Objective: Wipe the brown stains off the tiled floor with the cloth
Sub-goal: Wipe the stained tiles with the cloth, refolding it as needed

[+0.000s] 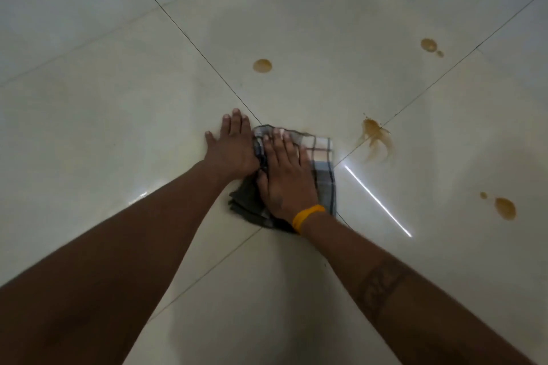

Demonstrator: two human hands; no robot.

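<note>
A checked grey and beige cloth [321, 163] lies flat on the glossy cream tiled floor [118, 127], over a crossing of grout lines. My right hand [286, 175], with a yellow wristband, presses palm-down on the cloth, fingers spread. My left hand [232, 147] rests flat on the tile at the cloth's left edge, touching it. Brown stains show on the floor: a round drop [262, 65] beyond the hands, a smeared splash [376, 139] right of the cloth, a double drop [429, 45] far right, and a larger drop [505, 208] with a small dot at the right.
Dark grout lines [189, 38] cross the floor diagonally. A bright streak of reflected light [378, 200] lies right of the cloth. Both of my forearms reach in from the bottom of the view.
</note>
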